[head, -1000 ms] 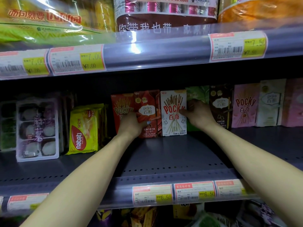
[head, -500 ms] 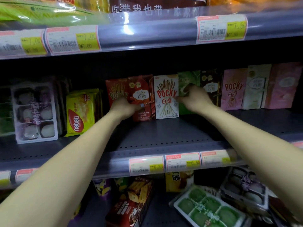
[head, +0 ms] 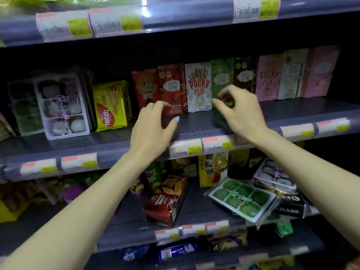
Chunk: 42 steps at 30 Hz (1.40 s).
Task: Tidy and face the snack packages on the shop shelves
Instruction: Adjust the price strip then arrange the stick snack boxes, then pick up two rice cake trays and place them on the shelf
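Shop shelving in dark grey metal fills the view, three tiers visible, each front edge carrying a clear strip with price labels (head: 186,149).

Middle shelf (head: 194,123): a row of upright snack boxes stands along the back edge. From its left end: red Pocky box (head: 145,90), darker red box (head: 171,88) tilted slightly, white Pocky box (head: 198,87), green box (head: 222,76), dark brown box (head: 244,75), pink Pocky box (head: 268,78), pale box (head: 293,73), and another pink box (head: 319,71) at the right end. The boxes touch or nearly touch side by side.

Toward the left edge of the same shelf: yellow Nabati wafer pack (head: 110,106), upright, then a clear tray of mochi (head: 61,106) leaning upright, with more trays behind it, blurred.

Left hand (head: 153,125): held in front of the lower part of the two red boxes, fingers loosely curled, thumb spread out toward the right; nothing between fingers and thumb. Fingertips overlap the darker red box in view; contact cannot be told.

Right hand (head: 239,112): in front of the green box, fingers bent and spread in a loose claw, motion-blurred, holding nothing. Contact with the box cannot be told.

Lower shelf (head: 194,213): untidy. A brown-red carton (head: 165,203) lies on its side, a flat tray of green mochi (head: 241,199) lies angled near the front edge, a yellow box (head: 212,170) stands behind, more trays toward the right edge.
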### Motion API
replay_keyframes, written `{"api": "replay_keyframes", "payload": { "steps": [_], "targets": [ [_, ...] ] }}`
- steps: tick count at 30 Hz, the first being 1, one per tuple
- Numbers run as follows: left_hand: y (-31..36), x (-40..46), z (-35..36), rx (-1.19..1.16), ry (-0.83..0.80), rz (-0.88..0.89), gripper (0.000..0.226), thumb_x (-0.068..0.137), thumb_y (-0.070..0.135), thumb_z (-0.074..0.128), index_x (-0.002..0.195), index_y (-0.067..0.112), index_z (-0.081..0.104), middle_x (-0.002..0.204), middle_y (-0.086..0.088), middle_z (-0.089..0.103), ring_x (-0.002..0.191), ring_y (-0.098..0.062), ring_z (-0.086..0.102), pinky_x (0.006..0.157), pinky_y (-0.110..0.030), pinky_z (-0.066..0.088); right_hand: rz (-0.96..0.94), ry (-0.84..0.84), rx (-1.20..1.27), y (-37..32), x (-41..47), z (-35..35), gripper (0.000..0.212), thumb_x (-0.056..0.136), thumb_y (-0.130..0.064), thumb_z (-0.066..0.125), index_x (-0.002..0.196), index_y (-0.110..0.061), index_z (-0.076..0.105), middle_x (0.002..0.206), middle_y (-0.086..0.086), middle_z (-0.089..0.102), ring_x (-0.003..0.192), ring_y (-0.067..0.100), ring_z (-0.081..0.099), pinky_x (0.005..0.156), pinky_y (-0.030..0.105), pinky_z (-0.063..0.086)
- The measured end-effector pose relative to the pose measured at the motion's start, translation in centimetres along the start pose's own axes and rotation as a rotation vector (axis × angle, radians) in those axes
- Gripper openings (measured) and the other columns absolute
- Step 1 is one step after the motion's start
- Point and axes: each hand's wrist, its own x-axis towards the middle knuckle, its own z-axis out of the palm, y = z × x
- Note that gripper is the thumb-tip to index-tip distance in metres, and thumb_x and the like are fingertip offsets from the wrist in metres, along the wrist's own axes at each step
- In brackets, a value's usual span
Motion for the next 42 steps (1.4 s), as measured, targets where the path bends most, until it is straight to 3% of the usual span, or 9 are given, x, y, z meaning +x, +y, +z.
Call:
{"api": "replay_keyframes", "payload": {
  "steps": [6, 12, 18, 22, 25, 27, 31, 35, 42],
  "targets": [
    [1.0, -7.1, 0.9, -0.068, 0.003, 0.203, 0.028, 0.088, 0.027, 0.058, 0.112, 0.012, 0.058, 0.1, -0.002, 0.059, 0.092, -0.019, 0.051, 0.076, -0.029, 0.042, -0.225, 0.21, -0.104, 0.5, -7.6, -1.2, 0.017, 0.09, -0.025, 0.059, 0.085, -0.009, 0.062, 0.082, 0.004, 0.064, 0.08, 0.021, 0.051, 0.076, 0.03, 0.031],
    [3.0, -13.2, 5.6, -0.03, -0.307, 0.119, 0.027, 0.091, 0.043, 0.05, 0.107, 0.022, 0.056, 0.1, 0.007, 0.056, 0.093, -0.01, 0.05, 0.072, -0.029, 0.047, -0.201, -0.054, -0.21, 6.9, -14.4, -1.7, 0.026, 0.089, -0.032, 0.054, 0.084, -0.008, 0.063, 0.075, 0.005, 0.061, 0.069, 0.025, 0.052, 0.064, 0.036, 0.037],
    [6.3, -14.8, 11.9, -0.251, -0.687, -0.665, 0.055, 0.082, 0.061, 0.057, 0.111, 0.015, 0.052, 0.099, -0.001, 0.063, 0.088, -0.019, 0.059, 0.069, -0.033, 0.044, 0.395, -0.373, -0.351, 14.2, -15.1, -3.3, 0.036, 0.088, -0.042, 0.059, 0.097, -0.007, 0.058, 0.098, 0.017, 0.061, 0.097, 0.038, 0.056, 0.076, 0.043, 0.048],
    [7.1, -15.0, 15.2, -0.494, -0.743, -1.092, 0.088, 0.068, 0.073, 0.061, 0.123, 0.006, 0.045, 0.119, -0.011, 0.06, 0.101, -0.026, 0.062, 0.071, -0.034, 0.053, 0.775, -0.503, -0.298, 17.9, -14.2, -4.2, 0.075, 0.081, -0.057, 0.061, 0.125, 0.002, 0.049, 0.128, 0.032, 0.048, 0.121, 0.046, 0.045, 0.098, 0.046, 0.04],
    [8.1, -14.7, 16.3, -0.701, -0.744, -1.303, 0.063, 0.077, 0.061, 0.065, 0.113, 0.018, 0.038, 0.116, -0.012, 0.056, 0.103, -0.033, 0.063, 0.077, -0.041, 0.058, 0.909, -0.64, -0.16, 20.2, -13.7, -3.9, 0.093, 0.067, -0.073, 0.06, 0.129, -0.004, 0.054, 0.138, 0.023, 0.049, 0.126, 0.04, 0.045, 0.104, 0.041, 0.039],
    [8.5, -14.6, 16.9, -0.767, -0.771, -1.355, 0.055, 0.081, 0.056, 0.064, 0.113, 0.017, 0.042, 0.101, -0.015, 0.063, 0.088, -0.032, 0.068, 0.069, -0.039, 0.06, 1.039, -0.6, 0.019, 21.2, -13.7, -3.4, 0.092, 0.054, -0.073, 0.066, 0.119, -0.009, 0.062, 0.127, 0.017, 0.06, 0.115, 0.035, 0.056, 0.094, 0.044, 0.049],
    [9.4, -14.5, 17.6, -0.861, -0.735, -1.394, 0.031, 0.089, 0.041, 0.061, 0.098, 0.012, 0.058, 0.079, -0.015, 0.069, 0.07, -0.026, 0.069, 0.058, -0.031, 0.058, 1.21, -0.513, 0.258, 23.2, -13.9, -2.3, 0.043, 0.071, -0.028, 0.082, 0.105, -0.011, 0.061, 0.113, 0.014, 0.065, 0.095, 0.027, 0.061, 0.07, 0.032, 0.048],
    [9.9, -14.7, 18.3, -0.945, -0.678, -1.444, 0.024, 0.089, 0.03, 0.065, 0.096, 0.007, 0.061, 0.062, -0.009, 0.07, 0.052, -0.02, 0.068, 0.047, -0.028, 0.055, 1.314, -0.439, 0.354, 24.4, -14.0, -1.6, 0.062, 0.072, -0.014, 0.081, 0.125, 0.001, 0.053, 0.125, 0.014, 0.06, 0.103, 0.027, 0.058, 0.068, 0.027, 0.044],
    [9.9, -15.3, 19.6, -1.001, -0.572, -1.479, 0.024, 0.089, 0.012, 0.065, 0.108, -0.001, 0.061, 0.067, -0.009, 0.073, 0.051, -0.017, 0.069, 0.043, -0.027, 0.054, 1.378, -0.165, 0.337, 24.2, -14.1, -1.9, 0.096, 0.062, -0.005, 0.086, 0.135, 0.008, 0.025, 0.134, 0.024, 0.047, 0.122, 0.034, 0.05, 0.098, 0.04, 0.044]
  ]
}}
